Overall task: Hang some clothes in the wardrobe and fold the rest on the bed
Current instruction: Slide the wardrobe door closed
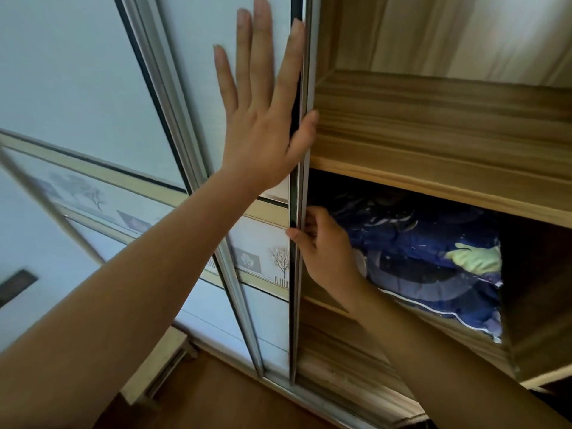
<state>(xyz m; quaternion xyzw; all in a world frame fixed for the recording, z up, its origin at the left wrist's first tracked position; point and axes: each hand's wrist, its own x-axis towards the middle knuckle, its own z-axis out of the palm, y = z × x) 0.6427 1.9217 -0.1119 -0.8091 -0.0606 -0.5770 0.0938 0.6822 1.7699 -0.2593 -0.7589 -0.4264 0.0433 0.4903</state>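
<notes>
**Both hands on the wardrobe door**

My fingers [312, 224] on the right hand [325, 246] are curled narrow around the upright metal edge of the sliding door [192, 41], with the thumb laid against the front of the frame; that hand grips the door low down and holds nothing else. Higher up, my left hand [263, 131] lies flat on the pale door panel, its four fingers straight and spread wide, pressing on the surface. The left thumb reaches across the same metal edge towards the shelf beside it.

Below my forearms, near me, runs a brown wooden floor [232, 397] and the door track. Across the doors goes a printed band [266, 255] showing bare trees and a small fence; the print is too soft for me to read any lettering on it.

The wardrobe [433, 119] stands right in front of me, open on the right side, with light wood-grain shelves. In the compartment beside my right hand lies dark blue bedding [418, 258] with a pale green patch, pushed towards the back. The shelf above it, farther up, is bare wood.
</notes>
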